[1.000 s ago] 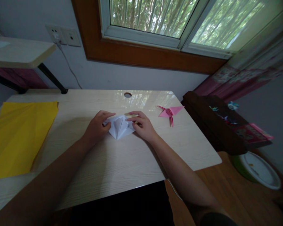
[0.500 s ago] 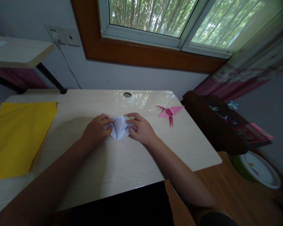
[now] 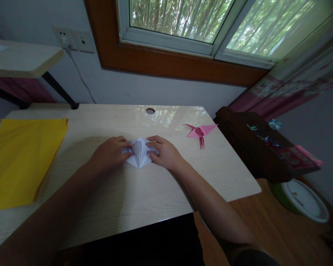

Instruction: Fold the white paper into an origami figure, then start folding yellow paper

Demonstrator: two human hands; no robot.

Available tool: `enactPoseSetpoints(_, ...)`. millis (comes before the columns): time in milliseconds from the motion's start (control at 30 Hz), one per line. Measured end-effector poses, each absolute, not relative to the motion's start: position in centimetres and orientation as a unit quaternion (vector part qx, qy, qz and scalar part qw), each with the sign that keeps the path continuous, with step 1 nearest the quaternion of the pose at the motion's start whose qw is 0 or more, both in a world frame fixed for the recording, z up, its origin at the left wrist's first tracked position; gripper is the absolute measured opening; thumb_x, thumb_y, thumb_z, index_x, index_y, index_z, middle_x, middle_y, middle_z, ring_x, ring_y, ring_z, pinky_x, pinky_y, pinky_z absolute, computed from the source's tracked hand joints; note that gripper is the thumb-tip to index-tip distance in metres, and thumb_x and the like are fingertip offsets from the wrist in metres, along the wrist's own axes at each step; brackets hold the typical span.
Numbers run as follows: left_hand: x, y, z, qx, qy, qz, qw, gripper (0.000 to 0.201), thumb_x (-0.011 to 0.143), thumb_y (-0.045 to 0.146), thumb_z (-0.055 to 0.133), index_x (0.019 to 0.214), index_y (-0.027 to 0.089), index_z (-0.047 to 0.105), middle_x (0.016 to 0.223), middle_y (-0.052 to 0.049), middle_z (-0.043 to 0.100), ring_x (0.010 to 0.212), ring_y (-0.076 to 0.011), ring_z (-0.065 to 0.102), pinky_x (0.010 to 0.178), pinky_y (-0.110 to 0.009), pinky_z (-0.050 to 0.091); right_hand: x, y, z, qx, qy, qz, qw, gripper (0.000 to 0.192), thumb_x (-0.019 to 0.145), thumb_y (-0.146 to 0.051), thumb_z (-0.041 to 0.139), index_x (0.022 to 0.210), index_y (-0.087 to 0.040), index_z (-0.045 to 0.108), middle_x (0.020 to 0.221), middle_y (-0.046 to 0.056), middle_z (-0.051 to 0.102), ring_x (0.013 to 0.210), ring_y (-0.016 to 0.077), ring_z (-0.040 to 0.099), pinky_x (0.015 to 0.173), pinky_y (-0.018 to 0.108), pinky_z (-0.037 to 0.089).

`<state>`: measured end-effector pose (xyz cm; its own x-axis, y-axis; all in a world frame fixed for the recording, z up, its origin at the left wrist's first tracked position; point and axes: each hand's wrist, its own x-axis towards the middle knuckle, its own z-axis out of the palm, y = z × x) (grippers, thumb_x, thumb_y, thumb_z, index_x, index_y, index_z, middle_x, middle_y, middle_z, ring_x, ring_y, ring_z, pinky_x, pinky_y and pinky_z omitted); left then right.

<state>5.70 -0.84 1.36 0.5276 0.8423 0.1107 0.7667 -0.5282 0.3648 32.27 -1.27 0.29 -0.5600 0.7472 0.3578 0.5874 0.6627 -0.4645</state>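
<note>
Head view, looking down over the pale wooden desk (image 3: 133, 199): both hands are on 1 small piece of white folded paper (image 3: 140, 154), which lies flat on the desk near its middle, a little toward the window side. The left hand (image 3: 108, 153) comes in from the left, fingers curled together and pinching the paper's left edge against the desk. The right hand (image 3: 165, 152) mirrors it from the right, fingers bent and close together, thumb and forefinger clamped on the paper's right edge. Between the 2 hands the paper shows a raised centre crease and a pointed lower tip aimed back at the person.

Off to the right, well apart from the hands, a pink paper crane (image 3: 200, 132) sits on the desk with wings spread. Far left, a large yellow sheet (image 3: 22, 159) lies flat, reaching the desk's left edge. A round cable hole (image 3: 150, 110) sits near the back edge. Beyond the desk's right side stands a dark brown cabinet (image 3: 246, 144), and on the floor lower right a green bowl with a white lid (image 3: 303, 199).
</note>
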Motion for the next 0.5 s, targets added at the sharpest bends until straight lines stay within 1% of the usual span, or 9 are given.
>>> enactPoseSetpoints(133,5.7,-0.8,1.1,0.858,0.458,0.169,0.158,0.032,0.089,0.042,0.067,0.115,0.024,0.074,0.111,-0.007,0.070,0.098,-0.0235,0.068,0.095,-0.037,0.052,32.3,-1.2,0.1,-0.372,-0.870,0.161,0.281,0.036,0.090,-0.030,0.066,0.125,-0.020,0.067,0.129,0.013,0.064,0.116,0.0258,0.064,0.099,0.042,0.054)
enactPoseSetpoints(267,5.9,-1.0,0.7,0.861,0.457,0.178,0.135,0.038,0.087,0.046,0.071,0.116,0.022,0.073,0.108,-0.009,0.068,0.096,-0.0250,0.067,0.092,-0.039,0.053,32.3,-1.2,0.0,-0.367,-0.865,0.181,0.291,0.049,0.087,-0.039,0.074,0.132,-0.022,0.064,0.130,0.013,0.063,0.118,0.0264,0.063,0.101,0.045,0.053)
enactPoseSetpoints(400,6.7,-1.7,0.9,0.849,0.478,0.195,0.114,0.039,0.087,0.044,0.072,0.120,0.022,0.069,0.103,-0.008,0.068,0.089,-0.0243,0.068,0.085,-0.038,0.055,32.5,-1.0,-0.2,-0.370,-0.864,0.188,0.285,0.055,0.081,-0.039,0.081,0.131,-0.023,0.064,0.129,0.013,0.063,0.117,0.0268,0.063,0.100,0.044,0.054)
enactPoseSetpoints(500,7.3,-2.2,1.5,0.841,0.486,0.222,0.089,0.040,0.091,0.036,0.067,0.128,0.022,0.064,0.104,-0.008,0.068,0.093,-0.0242,0.068,0.086,-0.037,0.055,32.7,-0.8,-0.4,-0.373,-0.861,0.190,0.289,0.049,0.082,-0.034,0.081,0.128,-0.024,0.064,0.127,0.011,0.063,0.116,0.0256,0.063,0.100,0.044,0.054)
